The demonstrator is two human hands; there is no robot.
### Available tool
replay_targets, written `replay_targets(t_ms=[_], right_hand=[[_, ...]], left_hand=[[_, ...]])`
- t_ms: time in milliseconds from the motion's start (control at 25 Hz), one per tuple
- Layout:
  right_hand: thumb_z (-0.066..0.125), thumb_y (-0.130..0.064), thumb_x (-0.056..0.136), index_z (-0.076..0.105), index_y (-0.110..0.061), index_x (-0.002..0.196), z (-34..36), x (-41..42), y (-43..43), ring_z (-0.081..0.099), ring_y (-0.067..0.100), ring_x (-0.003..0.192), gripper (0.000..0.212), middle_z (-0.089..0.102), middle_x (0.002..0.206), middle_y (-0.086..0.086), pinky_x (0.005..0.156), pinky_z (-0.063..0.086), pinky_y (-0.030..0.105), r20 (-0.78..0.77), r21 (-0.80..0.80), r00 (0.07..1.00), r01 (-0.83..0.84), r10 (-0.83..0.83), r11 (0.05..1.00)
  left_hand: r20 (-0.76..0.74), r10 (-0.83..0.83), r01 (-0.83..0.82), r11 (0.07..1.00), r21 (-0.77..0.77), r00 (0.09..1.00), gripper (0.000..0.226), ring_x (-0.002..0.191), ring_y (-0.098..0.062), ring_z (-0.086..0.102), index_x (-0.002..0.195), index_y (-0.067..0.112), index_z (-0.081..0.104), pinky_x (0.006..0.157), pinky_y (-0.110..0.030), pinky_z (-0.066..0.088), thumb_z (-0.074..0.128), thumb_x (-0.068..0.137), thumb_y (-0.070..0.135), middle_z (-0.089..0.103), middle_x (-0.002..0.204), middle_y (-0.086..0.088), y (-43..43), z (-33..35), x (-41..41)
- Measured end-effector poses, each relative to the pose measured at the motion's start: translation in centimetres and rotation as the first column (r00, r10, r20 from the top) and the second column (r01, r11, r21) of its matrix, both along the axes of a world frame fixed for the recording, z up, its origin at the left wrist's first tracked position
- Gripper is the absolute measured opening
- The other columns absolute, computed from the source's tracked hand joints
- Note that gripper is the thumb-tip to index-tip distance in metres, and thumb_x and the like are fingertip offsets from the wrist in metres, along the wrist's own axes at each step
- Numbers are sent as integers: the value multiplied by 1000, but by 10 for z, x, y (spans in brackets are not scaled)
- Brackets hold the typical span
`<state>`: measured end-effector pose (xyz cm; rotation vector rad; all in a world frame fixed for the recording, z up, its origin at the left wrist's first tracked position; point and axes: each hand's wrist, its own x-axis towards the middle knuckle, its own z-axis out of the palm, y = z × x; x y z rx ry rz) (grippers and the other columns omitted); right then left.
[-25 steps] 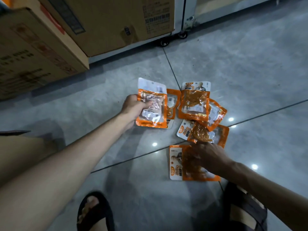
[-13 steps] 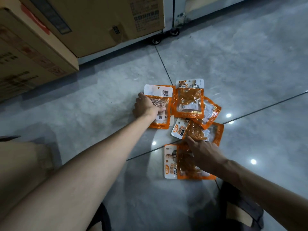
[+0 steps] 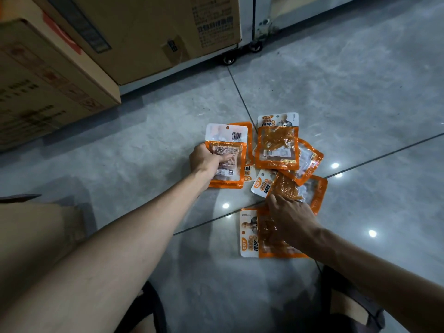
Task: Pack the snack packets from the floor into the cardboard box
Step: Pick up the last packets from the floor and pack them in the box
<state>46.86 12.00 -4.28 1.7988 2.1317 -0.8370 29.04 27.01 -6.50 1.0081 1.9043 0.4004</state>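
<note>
Several orange and white snack packets lie in a loose pile on the grey tiled floor. My left hand grips a packet shown back side up, with a barcode at its top. My right hand presses down on the nearest packet, its fingertips touching another packet just beyond. A further packet lies face up at the back of the pile. A cardboard box stands at the far left; its opening is out of view.
A larger cardboard box sits on a wheeled platform behind the pile. My sandalled feet are at the bottom edge. Bare floor tiles stretch to the right.
My left hand took hold of a back-side-up packet and holds it over the pile's left side. My right hand slid forward onto the nearest packets.
</note>
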Motion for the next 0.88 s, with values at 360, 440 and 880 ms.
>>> replay_targets(t_ms=[360,440,880], right_hand=[[70,-50,78,35,-13,142,5,-8,-1,45,22,136,82,50,144,4,117,24,38,44,51,985,-169,167,984],[68,-50,78,41,-16,135,10,-16,4,60,18,115,71,62,128,0,107,36,34,8,31,986,-168,168,985],[78,-31,78,72,-16,98,61,-66,31,76,16,74,26,79,86,2,66,60,25,-514,-647,576,226,-636,728]], left_hand=[[476,-56,73,997,-17,877,47,97,-27,75,113,3,69,88,-40,59,82,68,10,77,106,-13,-9,101,-57],[526,34,12,996,-85,850,51,96,-28,75,114,1,68,83,-42,61,80,66,12,77,106,-15,-17,118,-78],[739,309,-302,942,-148,599,32,95,-26,76,109,11,71,77,-47,62,67,78,18,78,106,-11,-71,152,-136]])
